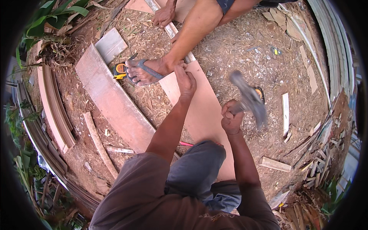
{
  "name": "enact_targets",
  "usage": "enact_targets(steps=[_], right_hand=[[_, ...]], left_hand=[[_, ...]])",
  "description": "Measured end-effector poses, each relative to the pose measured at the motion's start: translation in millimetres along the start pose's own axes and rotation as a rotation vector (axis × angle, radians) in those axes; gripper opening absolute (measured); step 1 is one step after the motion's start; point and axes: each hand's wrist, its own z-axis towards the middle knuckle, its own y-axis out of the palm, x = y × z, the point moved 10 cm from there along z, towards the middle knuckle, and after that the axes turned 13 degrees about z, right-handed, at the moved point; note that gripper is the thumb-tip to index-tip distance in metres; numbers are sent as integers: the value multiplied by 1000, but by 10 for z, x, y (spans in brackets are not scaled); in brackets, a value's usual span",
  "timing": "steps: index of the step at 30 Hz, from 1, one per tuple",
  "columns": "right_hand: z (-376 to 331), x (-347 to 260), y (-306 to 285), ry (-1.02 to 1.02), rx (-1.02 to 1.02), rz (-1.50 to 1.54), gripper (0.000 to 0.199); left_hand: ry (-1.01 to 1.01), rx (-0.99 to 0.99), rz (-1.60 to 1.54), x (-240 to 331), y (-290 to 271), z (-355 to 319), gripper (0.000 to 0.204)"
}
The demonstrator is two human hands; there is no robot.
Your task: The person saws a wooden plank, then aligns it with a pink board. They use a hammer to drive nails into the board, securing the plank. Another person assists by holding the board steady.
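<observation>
From the head camera, the right hand (231, 119) has its grip clenched around the handle of a hammer (250, 100), raised and blurred above the plywood sheet (205, 111) on the ground. The left hand (186, 81) presses narrow-pinched fingers at the sheet's far edge, touching another person's sandalled foot (143, 71); what they pinch is too small to tell.

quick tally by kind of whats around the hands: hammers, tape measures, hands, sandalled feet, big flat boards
hammer: 1, blurred, in the right hand
tape measure: 1, yellow
hands: 3, the person's right hand and left hand, plus a co-worker's hand
sandalled foot: 1
big flat boards: 2, plywood sheet and plank
total: 8
</observation>
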Motion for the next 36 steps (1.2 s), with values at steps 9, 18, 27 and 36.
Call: enact_targets(steps=[9, 18, 27, 36], right_hand=[[-66, -149, -187, 50, 110, 103, 47], [-170, 464, -374, 505, 27, -349, 43], [-465, 836, -134, 733, -237, -680, 42], [-515, 720, -50, 750, -191, -566, 40]], left_hand=[[-57, -22, -75, -62, 43, -3, 36], [2, -5, -46, -25, 34, 1, 42], [2, -20, -128, -99, 89, 1, 43], [20, -44, -148, 6, 104, 40, 35]])
